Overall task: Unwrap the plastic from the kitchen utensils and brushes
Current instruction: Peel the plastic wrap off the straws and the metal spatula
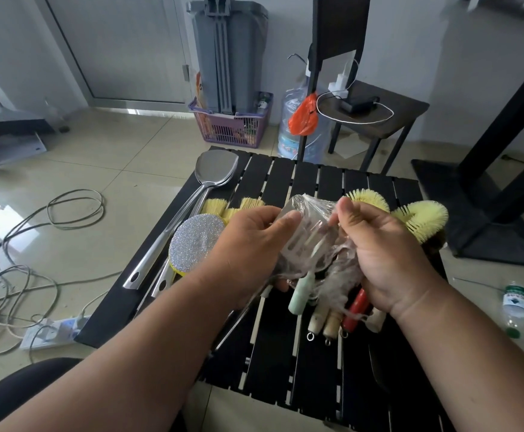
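Note:
Above a black slatted table I hold a steel slotted turner wrapped in clear plastic film. My left hand grips the wrapped blade from the left. My right hand pinches the film at the top and covers a bundle of brush handles, green, cream and red, with stringy plastic around them. Yellow round brush heads show behind my right hand. A bare steel spatula and a glittery silver scrub pad lie on the table's left side, next to pale bristle brushes.
Cables and a white power strip lie on the tiled floor at the left. A small water bottle lies on the floor at the right. Behind the table stand a purple basket, a large water jug and a dark chair.

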